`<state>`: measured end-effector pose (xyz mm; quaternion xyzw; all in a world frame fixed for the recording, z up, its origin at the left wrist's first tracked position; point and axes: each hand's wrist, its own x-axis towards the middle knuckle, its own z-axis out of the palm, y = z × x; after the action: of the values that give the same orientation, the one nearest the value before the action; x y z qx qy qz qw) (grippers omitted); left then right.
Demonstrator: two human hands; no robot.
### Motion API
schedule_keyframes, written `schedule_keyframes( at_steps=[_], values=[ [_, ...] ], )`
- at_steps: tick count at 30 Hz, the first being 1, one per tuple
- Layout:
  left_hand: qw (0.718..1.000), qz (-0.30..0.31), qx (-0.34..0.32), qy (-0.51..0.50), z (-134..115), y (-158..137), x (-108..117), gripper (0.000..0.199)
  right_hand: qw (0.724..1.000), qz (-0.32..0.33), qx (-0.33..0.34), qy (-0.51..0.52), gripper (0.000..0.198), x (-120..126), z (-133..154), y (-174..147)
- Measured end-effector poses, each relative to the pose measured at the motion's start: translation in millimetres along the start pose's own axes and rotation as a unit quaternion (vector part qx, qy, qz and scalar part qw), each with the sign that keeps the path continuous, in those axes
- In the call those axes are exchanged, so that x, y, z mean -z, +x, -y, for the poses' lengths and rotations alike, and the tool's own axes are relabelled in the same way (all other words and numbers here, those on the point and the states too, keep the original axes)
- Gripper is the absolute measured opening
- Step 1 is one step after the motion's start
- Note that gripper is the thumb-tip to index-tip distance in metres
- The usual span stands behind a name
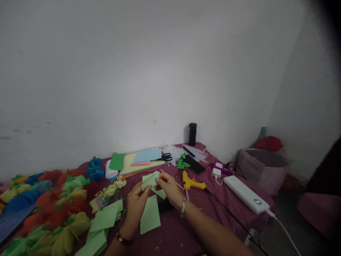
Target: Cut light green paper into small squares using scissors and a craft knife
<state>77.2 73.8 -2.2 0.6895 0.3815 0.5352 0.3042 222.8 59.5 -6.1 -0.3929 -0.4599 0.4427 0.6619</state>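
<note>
Both hands hold one light green paper piece above the table. My left hand pinches its left side, thumb in front and fingers behind. At its right edge, the thumb and fingertips of my right hand are closed on it. Just below lies another light green sheet, flat on the cloth, and part of a further piece shows under my right hand. A stack of light green pieces sits left of my left wrist. Cream-coloured cut shapes lie beyond that stack.
Fluffy coloured flowers crowd the left side. Behind my hands are coloured sheets with black scissors. On the right are a yellow glue gun with its cord, a phone, a white power bank and a black bottle.
</note>
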Motion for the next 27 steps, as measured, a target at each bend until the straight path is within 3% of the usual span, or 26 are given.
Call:
schedule_keyframes(
  at_steps=[8, 17, 23, 27],
  values=[
    [0.995, -0.042, 0.073, -0.051, 0.9, -0.5, 4.9, 0.026, 0.997, -0.022, 0.042, -0.060, 0.024, 2.0, 3.4, -0.8],
    [0.995, -0.082, 0.037, -0.052, -6.6, -0.7, 3.4, 0.020, 0.983, -0.058, 0.106, -0.135, 0.017, 2.5, 8.4, -5.3],
    [0.997, -0.053, 0.042, -0.037, -3.4, -0.4, 4.2, 0.023, 0.974, -0.022, 0.176, -0.139, 0.017, 3.9, 11.4, -5.1],
    [0.997, -0.025, 0.048, -0.056, 2.0, -1.8, 3.0, 0.023, 0.978, -0.033, 0.156, -0.134, 0.017, 5.4, 10.0, -4.7]
  ],
)
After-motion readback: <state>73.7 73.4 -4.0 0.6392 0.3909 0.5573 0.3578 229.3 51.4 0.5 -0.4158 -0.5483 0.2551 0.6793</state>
